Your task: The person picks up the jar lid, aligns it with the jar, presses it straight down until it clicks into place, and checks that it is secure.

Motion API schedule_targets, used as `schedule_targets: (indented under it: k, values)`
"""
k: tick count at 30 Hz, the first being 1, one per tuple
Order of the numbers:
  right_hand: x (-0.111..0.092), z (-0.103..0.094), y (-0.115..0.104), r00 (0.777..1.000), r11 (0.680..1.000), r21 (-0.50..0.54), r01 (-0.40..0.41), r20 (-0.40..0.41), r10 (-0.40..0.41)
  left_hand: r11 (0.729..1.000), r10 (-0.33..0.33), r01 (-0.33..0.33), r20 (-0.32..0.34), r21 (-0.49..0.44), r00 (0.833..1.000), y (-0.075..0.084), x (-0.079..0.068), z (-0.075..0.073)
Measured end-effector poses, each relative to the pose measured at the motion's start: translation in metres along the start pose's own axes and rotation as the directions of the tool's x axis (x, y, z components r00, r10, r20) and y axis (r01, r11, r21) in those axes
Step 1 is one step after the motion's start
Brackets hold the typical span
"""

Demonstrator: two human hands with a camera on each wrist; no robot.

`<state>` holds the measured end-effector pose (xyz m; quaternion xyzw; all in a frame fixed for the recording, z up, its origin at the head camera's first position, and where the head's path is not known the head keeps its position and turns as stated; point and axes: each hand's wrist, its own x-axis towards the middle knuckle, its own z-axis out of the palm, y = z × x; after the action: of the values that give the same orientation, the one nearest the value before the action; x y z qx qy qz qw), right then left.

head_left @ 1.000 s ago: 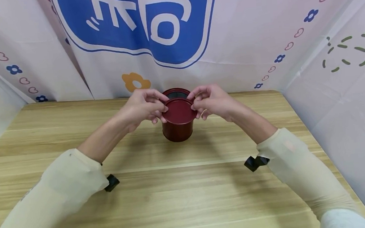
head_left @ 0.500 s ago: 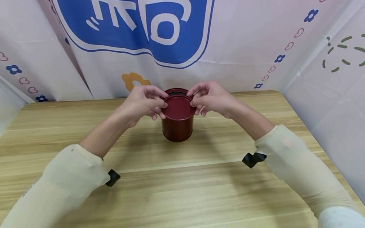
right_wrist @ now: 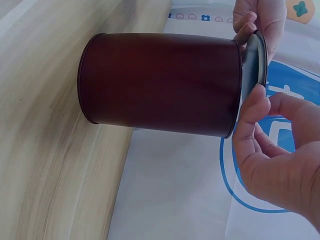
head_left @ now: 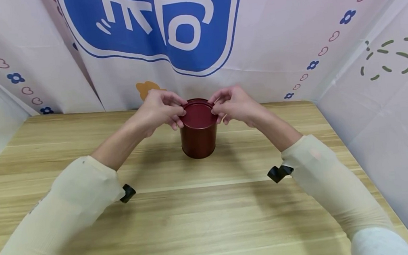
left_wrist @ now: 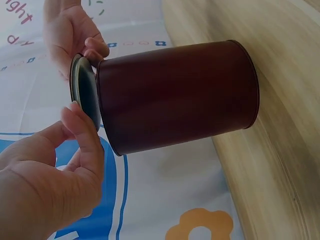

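Note:
A dark red cylindrical tin [head_left: 199, 143] stands upright at the back of the wooden table. Over its mouth is a round red lid [head_left: 199, 115]. My left hand [head_left: 160, 110] pinches the lid's left edge between thumb and fingers, and my right hand [head_left: 234, 105] pinches the right edge. In the left wrist view the lid [left_wrist: 86, 90] sits at a slight angle to the tin [left_wrist: 177, 97], with its metallic underside showing in a gap. The right wrist view shows the same gap between lid [right_wrist: 256, 62] and tin [right_wrist: 160, 82]. The tin's inside is hidden.
Behind the tin hangs a white printed cloth [head_left: 263, 53] with a blue emblem, and a white side cloth [head_left: 380, 100] borders the right. The wooden table [head_left: 204, 212] stretches toward me. Black wrist mounts [head_left: 280, 173] protrude below both sleeves.
Both hands have moved the lid away from me, toward the back, so it now covers nearly all of the tin's mouth. The tin has stayed in place.

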<state>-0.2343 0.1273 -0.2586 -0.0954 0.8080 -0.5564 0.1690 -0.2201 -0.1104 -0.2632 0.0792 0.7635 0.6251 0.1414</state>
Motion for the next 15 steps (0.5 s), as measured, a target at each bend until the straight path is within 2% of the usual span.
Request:
schedule_targets:
  k: [15]
  values:
    - [0.0089,-0.0017,-0.001,0.998,0.997,-0.066,0.043,-0.034,-0.045,1.0,-0.005,0.005,-0.021,-0.02,1.0,0.0011,0.0091,-0.003]
